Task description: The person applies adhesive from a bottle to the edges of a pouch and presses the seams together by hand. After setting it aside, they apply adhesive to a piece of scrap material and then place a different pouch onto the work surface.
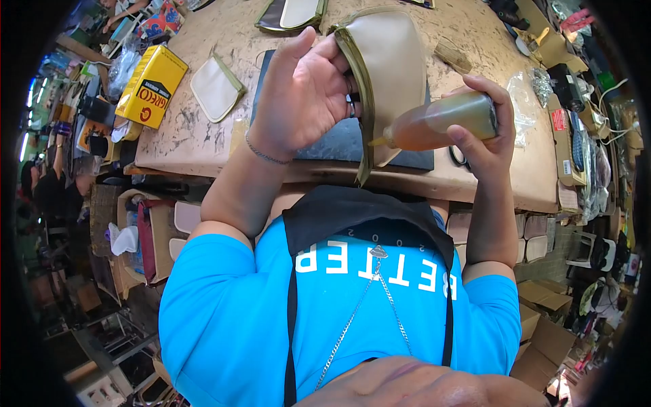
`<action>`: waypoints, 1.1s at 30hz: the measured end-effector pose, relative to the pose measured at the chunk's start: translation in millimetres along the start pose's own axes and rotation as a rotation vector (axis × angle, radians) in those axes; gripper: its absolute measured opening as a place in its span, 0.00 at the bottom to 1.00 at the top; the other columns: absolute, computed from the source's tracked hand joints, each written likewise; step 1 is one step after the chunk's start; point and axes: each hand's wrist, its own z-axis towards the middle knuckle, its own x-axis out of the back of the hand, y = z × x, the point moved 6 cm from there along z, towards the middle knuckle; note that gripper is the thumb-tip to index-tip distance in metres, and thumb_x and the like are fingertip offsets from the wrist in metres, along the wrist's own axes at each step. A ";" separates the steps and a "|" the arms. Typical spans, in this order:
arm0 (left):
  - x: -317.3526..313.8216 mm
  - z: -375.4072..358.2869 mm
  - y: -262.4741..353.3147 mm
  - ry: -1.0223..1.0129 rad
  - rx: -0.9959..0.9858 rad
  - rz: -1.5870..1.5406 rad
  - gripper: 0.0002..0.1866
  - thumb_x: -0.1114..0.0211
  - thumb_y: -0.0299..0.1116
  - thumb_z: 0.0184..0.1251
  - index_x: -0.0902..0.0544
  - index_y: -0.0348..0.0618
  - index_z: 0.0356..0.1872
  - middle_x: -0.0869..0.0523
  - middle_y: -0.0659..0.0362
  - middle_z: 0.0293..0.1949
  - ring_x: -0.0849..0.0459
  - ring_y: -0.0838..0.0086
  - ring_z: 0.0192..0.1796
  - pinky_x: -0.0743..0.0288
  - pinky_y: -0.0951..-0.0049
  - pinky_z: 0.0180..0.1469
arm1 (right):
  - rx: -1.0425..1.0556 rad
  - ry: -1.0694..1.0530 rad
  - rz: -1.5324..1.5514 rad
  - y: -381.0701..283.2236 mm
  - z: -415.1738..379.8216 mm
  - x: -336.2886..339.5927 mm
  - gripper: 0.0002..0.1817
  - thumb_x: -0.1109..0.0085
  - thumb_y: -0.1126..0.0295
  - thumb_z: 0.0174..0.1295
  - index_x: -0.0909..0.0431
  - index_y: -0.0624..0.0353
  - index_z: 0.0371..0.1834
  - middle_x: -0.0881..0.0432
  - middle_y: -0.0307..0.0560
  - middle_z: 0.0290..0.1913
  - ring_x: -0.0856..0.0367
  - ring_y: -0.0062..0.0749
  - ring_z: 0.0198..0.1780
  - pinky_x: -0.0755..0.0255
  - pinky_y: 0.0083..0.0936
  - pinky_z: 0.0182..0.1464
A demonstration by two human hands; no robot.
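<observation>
My left hand [305, 95] holds up a beige panel piece [392, 64] with an olive zipper strip [365, 88] along its curved edge. Its fingers reach behind the strip and are partly hidden by it; the thumb points up, away from the piece. In my right hand [491, 129] is a translucent squeeze bottle [434, 123] of amber liquid, lying nearly sideways. The bottle's narrow nozzle [378, 142] points left, right at the lower part of the zipper strip. Beneath the raised piece lies a dark board [325, 150] on the worktable [196, 146].
A yellow can [151, 87] stands at the table's left. Near it lies a smaller beige piece with olive edging [215, 88]; another such piece [298, 13] is at the far edge. To the right are crumpled clear plastic [521, 102] and a scissors handle [458, 157].
</observation>
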 end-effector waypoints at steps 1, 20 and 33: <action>0.8 -0.1 1.0 -0.005 -0.007 0.001 0.41 0.55 0.66 0.72 0.34 0.42 0.73 0.22 0.55 0.65 0.22 0.67 0.63 0.27 0.58 0.62 | 0.003 -0.006 -0.020 0.0 -0.6 -0.2 0.32 0.23 0.71 0.54 0.26 0.61 0.63 0.20 0.46 0.49 0.20 0.27 0.52 0.28 0.24 0.57; 9.1 4.8 18.4 -0.016 -0.118 -0.246 0.39 0.49 0.61 0.72 0.33 0.36 0.70 0.20 0.49 0.62 0.20 0.56 0.62 0.28 0.44 0.65 | -0.061 0.012 -0.005 6.0 -13.6 -2.6 0.32 0.24 0.73 0.53 0.26 0.60 0.63 0.18 0.45 0.48 0.20 0.26 0.50 0.27 0.24 0.56; 9.9 5.1 25.4 0.001 -0.171 -0.241 0.39 0.48 0.61 0.72 0.32 0.36 0.69 0.18 0.50 0.60 0.19 0.56 0.60 0.28 0.42 0.64 | -0.127 -0.023 0.012 16.3 -25.1 -4.4 0.33 0.23 0.73 0.54 0.27 0.60 0.64 0.18 0.44 0.48 0.20 0.25 0.51 0.28 0.23 0.58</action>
